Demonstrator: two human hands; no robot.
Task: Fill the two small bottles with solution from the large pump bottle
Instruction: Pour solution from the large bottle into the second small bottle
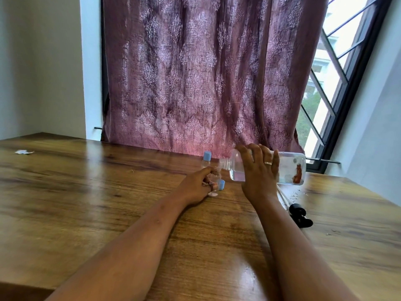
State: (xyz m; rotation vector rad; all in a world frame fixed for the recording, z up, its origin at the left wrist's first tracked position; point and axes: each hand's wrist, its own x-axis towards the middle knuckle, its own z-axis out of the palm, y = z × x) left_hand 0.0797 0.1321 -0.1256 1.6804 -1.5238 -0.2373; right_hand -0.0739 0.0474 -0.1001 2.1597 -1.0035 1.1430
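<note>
My right hand (259, 170) grips the large clear bottle (290, 168), tipped on its side with its open threaded neck pointing left, over the mouth of a small clear bottle (213, 181). My left hand (198, 183) holds that small bottle upright on the wooden table (108, 192). Its blue cap (221, 184) lies beside it. A second small bottle (206, 160) with a blue cap on stands just behind. The black pump head with its tube (298, 213) lies on the table to the right of my right arm.
A purple patterned curtain (195, 72) hangs right behind the table's far edge. A barred window (338, 61) is at the right. A small scrap of paper (22, 152) lies at the far left of the table.
</note>
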